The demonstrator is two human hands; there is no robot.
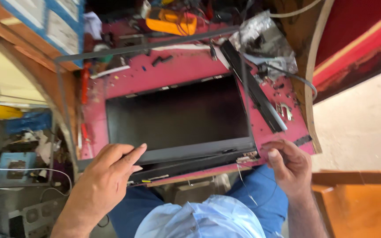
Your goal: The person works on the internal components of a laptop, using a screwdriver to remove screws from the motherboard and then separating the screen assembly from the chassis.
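Observation:
A laptop screen panel (177, 114), dark and unlit, lies flat on a pink worktable (186, 66). A thin grey bezel frame (146, 45) is tilted up off the screen, still joined along the near edge. My left hand (106, 176) grips the frame's near left corner, with the forefinger stretched over the grey bottom strip. My right hand (289, 165) has its fingers curled and pinches the near right corner by the metal hinge (248, 156). Thin wires hang from that corner over my blue-trousered lap.
At the table's far edge are an orange-yellow multimeter (173, 21), small black parts and tools. A long black strip (252, 88) and a crumpled plastic bag (265, 39) lie on the right. Cluttered shelves stand left, an orange wooden bench (358, 207) right.

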